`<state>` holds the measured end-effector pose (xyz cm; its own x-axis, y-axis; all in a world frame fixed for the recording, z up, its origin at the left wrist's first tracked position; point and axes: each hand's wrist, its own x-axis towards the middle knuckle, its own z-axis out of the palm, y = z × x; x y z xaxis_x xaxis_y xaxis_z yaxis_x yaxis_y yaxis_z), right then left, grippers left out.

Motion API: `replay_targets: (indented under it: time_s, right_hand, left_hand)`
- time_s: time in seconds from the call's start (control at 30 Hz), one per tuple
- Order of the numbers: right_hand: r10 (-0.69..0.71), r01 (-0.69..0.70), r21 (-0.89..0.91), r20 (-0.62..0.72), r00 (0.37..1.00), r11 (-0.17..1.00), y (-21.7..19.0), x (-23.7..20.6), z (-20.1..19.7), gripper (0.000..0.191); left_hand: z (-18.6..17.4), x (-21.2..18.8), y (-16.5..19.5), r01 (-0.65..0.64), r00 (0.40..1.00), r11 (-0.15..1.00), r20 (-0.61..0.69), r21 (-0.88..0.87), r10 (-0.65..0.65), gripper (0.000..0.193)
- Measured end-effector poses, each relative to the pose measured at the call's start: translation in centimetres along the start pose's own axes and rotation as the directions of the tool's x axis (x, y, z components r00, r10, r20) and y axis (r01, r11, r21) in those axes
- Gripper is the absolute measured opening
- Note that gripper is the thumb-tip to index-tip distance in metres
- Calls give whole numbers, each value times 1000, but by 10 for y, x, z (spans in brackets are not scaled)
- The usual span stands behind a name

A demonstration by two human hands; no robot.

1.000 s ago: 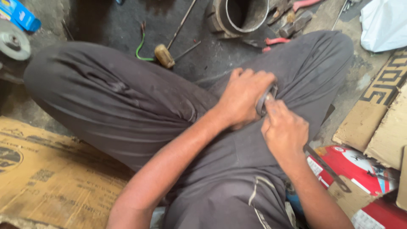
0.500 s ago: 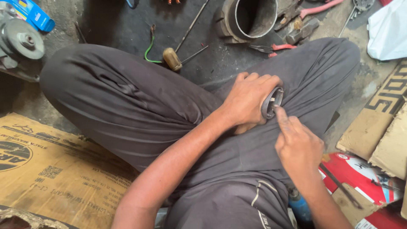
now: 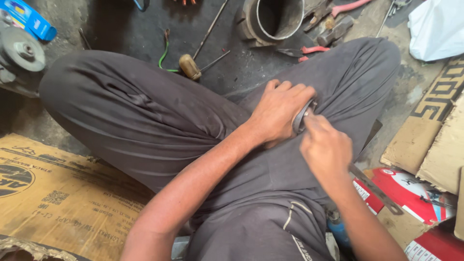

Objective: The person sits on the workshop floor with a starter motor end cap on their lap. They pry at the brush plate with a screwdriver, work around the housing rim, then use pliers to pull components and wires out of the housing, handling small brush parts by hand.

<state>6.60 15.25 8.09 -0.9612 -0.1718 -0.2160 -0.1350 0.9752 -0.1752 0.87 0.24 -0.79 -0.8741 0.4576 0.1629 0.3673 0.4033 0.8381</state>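
I sit cross-legged in dark grey trousers (image 3: 145, 121) on a workshop floor. My left hand (image 3: 280, 111) grips a small round metal ring (image 3: 300, 118), pressed against my right thigh. My right hand (image 3: 326, 147) is closed just beside it, fingertips touching the ring's rim. A thin tool may be in my right hand, but my fingers hide it.
A metal pipe section (image 3: 275, 19), a hammer (image 3: 333, 31), red-handled pliers (image 3: 304, 50), a wooden-handled screwdriver (image 3: 191, 65) and a rod (image 3: 210, 29) lie ahead. A grinder disc (image 3: 21, 50) sits at left. Cardboard (image 3: 53, 193) lies at lower left, boxes (image 3: 435, 145) at right, and a flat metal strip (image 3: 377, 191).
My right hand lifted off the ring about half a second ago and has come back against it. The view has shifted slightly; my left hand stays on the ring.
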Motion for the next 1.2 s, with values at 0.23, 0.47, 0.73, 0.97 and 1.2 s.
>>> replay_targets:
  time_s: [0.23, 0.47, 0.73, 0.97, 1.2]
  right_hand:
    - [41, -46, 65, 69, 997, 997, 10, 5, -9, 43]
    - [-63, 56, 222, 27, 998, 973, 10, 11, -22, 49]
    - [-11, 8, 83, 31, 999, 997, 11, 1, -10, 41]
    - [-29, 30, 25, -31, 999, 999, 1, 2, -4, 48]
    - [2, 11, 276, -47, 999, 961, 15, -7, -7, 37]
  left_hand:
    - [-7, 5, 2, 29, 999, 999, 32, -45, -28, 61]
    - [-5, 4, 0, 17, 999, 999, 45, -35, -16, 57]
    - [-10, 4, 2, 7, 1000, 998, 9, -70, -6, 53]
    - [-7, 1, 0, 3, 1000, 1000, 22, -29, -2, 50]
    - [-9, 4, -2, 15, 999, 997, 39, -74, -12, 66]
